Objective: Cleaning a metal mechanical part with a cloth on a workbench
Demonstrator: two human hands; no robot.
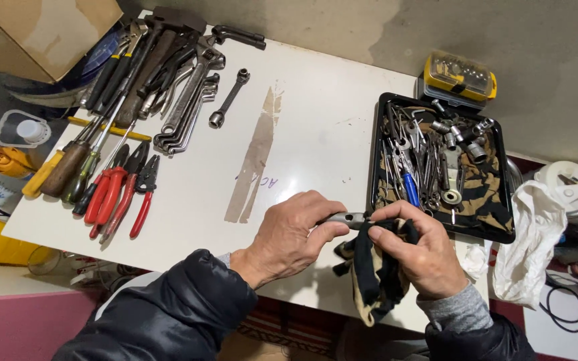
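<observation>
Left hand (pixel 289 234) clenched on metal tool (pixel 346 218), shaft pinched near its middle. Right hand (pixel 419 251) grips soft limp rag (pixel 376 277) around far end. Tool looks stiff, smooth, probably slippery; hold shaft.

White table (pixel 316 134), tools (pixel 142 100), black tray (pixel 503 230)

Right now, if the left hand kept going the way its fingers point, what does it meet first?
The left hand points right along the metal tool it grips. First in line is the right hand with the rag, then probably the black tray.
</observation>
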